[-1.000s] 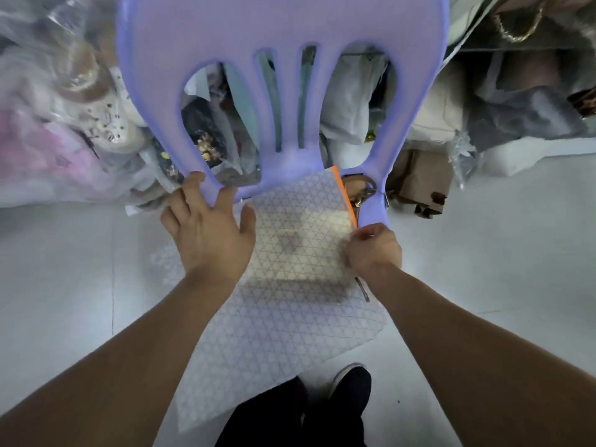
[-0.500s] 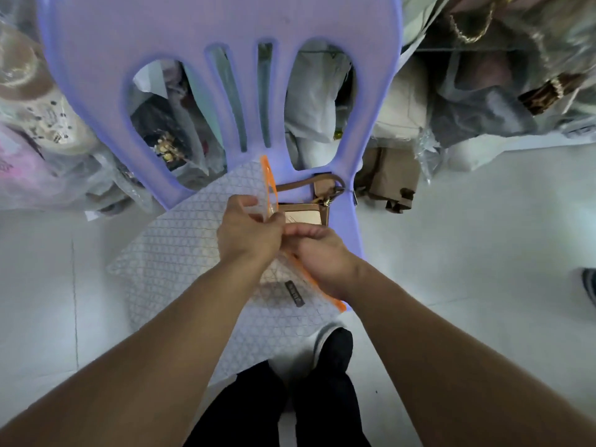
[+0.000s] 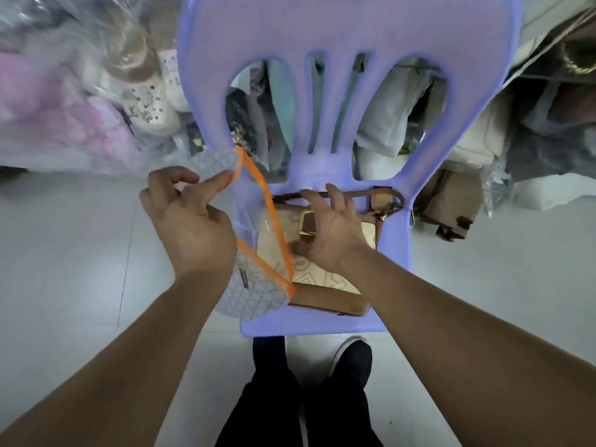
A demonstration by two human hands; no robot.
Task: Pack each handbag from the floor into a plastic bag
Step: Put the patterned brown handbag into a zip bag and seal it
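A tan and cream handbag (image 3: 325, 282) with a brown strap and gold buckle lies on the seat of a lilac plastic chair (image 3: 396, 243). A patterned plastic bag (image 3: 254, 298) with an orange zip edge has its mouth pulled open over the handbag's left end. My left hand (image 3: 190, 221) pinches the bag's upper orange edge and lifts it. My right hand (image 3: 329, 233) rests on top of the handbag near the buckle, fingers spread and loosely bent.
Behind the chair a heap of packed goods in clear plastic (image 3: 80, 101) lines the wall. A brown handbag (image 3: 451, 204) lies on the white floor to the right of the chair. My black shoes (image 3: 351, 359) stand just below the seat's front edge.
The plastic bag lay flat over the handbag; both hands then met at its orange edge. Now the mouth is pulled open, the left hand lifting the edge, the right hand on the handbag.
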